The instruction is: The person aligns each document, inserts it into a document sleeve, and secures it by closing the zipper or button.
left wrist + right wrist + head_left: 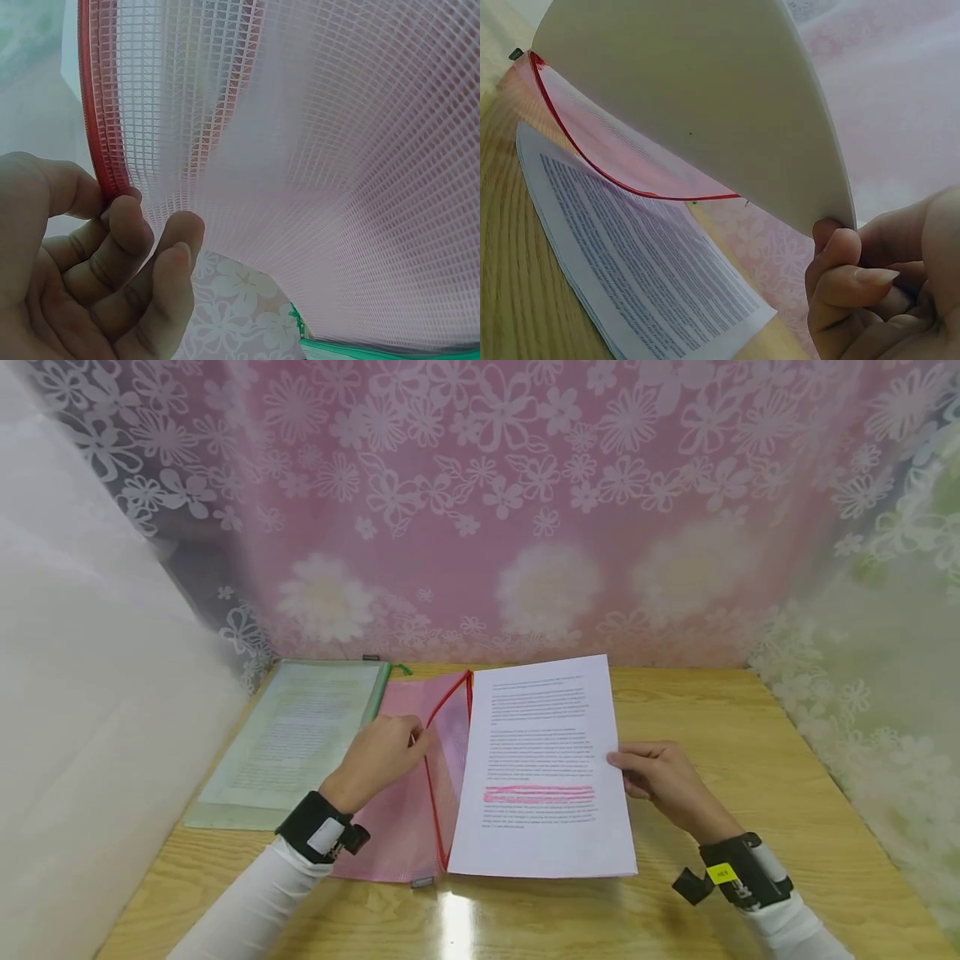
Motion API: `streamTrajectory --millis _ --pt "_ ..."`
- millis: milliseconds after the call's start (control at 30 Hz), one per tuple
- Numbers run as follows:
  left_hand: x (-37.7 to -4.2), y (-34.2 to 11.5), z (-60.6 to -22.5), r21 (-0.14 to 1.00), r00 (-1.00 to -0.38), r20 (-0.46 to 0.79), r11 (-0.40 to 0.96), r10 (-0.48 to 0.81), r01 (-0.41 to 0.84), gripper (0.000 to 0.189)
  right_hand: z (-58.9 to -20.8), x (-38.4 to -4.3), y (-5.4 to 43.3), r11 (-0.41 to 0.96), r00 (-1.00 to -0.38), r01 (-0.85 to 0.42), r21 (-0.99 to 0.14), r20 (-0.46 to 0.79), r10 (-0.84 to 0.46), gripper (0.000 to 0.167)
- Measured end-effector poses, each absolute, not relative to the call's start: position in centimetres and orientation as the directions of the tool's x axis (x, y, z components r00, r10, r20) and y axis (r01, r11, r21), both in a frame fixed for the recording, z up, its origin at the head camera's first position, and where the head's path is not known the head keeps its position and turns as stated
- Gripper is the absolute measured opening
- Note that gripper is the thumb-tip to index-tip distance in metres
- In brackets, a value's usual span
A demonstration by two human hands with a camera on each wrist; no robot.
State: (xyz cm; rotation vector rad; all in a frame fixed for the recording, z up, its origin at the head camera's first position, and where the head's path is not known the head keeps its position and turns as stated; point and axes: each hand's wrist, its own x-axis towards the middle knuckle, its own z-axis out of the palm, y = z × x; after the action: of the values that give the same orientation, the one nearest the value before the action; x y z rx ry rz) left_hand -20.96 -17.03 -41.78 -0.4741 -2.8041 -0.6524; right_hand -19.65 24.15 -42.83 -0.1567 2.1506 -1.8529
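My left hand [386, 756] pinches the red zip edge [94, 135] of a pink mesh zipper pouch [397, 835], lifting its upper side so the mouth gapes. The thumb and finger at that edge show in the left wrist view. My right hand [667, 781] pinches the right edge of white printed paper [543, 710] with pink highlighted lines, raised off the table. Its left edge lies by the pouch's mouth; whether it reaches inside cannot be told. In the right wrist view the held paper's blank back [697, 90] shows, with more printed paper [641, 262] below it.
A green-edged pouch [292, 735] with printed paper inside lies on the left of the wooden table [750, 735]. Flowered pink curtain [480, 527] hangs behind the table, with pale sheeting [97, 635] on the left.
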Motion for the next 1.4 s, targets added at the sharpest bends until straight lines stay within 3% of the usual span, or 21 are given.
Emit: streamTrajectory --millis 233,500,1033,1400 --pt "-20.9 -16.9 -41.6 0.409 -0.927 0.264 0.84 0.266 0.358 0.027 -42.0 -20.3 23.9 0.262 -0.952 0.091 -0.961 -0.162 -0.261 0.044" --pt "-21.1 -17.0 -41.8 0.416 -0.931 0.265 0.841 0.253 0.347 0.031 -41.2 -20.7 23.1 0.305 -0.913 0.082 -0.949 -0.194 -0.359 0.034" --pt "-20.8 -16.6 -41.7 0.397 -0.933 0.259 0.854 0.249 0.338 0.032 -40.4 -21.5 22.2 0.326 -0.881 0.078 -0.942 -0.219 -0.42 0.029" --pt "-20.9 -16.7 -41.7 0.382 -0.924 0.258 0.849 0.283 0.367 0.039 -39.5 -21.9 22.2 0.298 -0.892 0.084 -0.951 -0.205 -0.402 0.033"
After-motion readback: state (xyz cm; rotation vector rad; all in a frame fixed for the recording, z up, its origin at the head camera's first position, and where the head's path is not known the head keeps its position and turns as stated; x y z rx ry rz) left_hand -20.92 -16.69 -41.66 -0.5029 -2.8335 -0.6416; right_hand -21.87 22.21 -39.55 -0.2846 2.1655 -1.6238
